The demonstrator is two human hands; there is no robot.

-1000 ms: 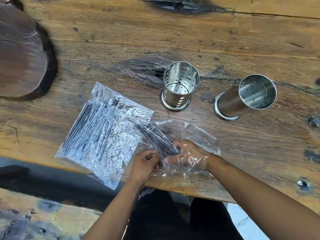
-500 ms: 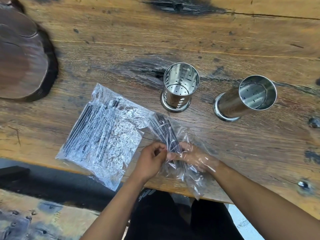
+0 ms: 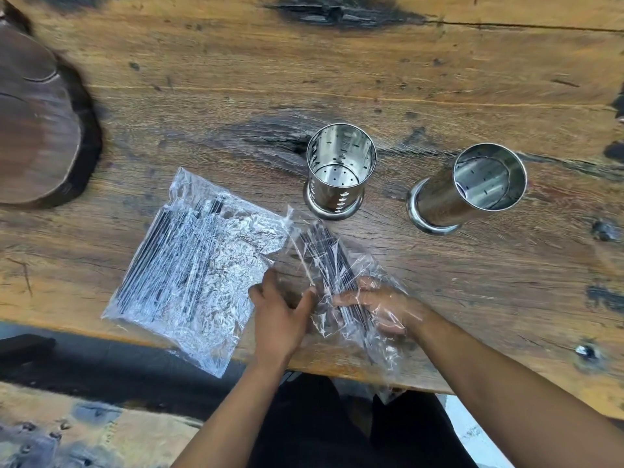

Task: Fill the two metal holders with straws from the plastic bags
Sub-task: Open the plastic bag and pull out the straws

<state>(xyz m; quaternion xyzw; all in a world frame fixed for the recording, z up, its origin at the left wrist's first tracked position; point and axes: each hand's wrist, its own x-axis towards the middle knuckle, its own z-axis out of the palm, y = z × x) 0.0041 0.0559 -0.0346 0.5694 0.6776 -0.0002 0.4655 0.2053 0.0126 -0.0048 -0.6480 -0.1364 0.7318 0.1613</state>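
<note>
You have one view only, from the camera on your head, looking steeply down and forward over the near edge of the rough brown wooden table (image 3: 337, 89). It sits close, so the table fills most of the frame, its far edge cut off. Your forearms enter from the bottom. The wide lens bends the sides. Below the near edge, floor shows.

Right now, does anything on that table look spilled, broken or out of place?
Nothing spilled or broken. Both metal holders stand upright and empty. One full straw bag overhangs the table edge; the bag being handled does too.
</note>
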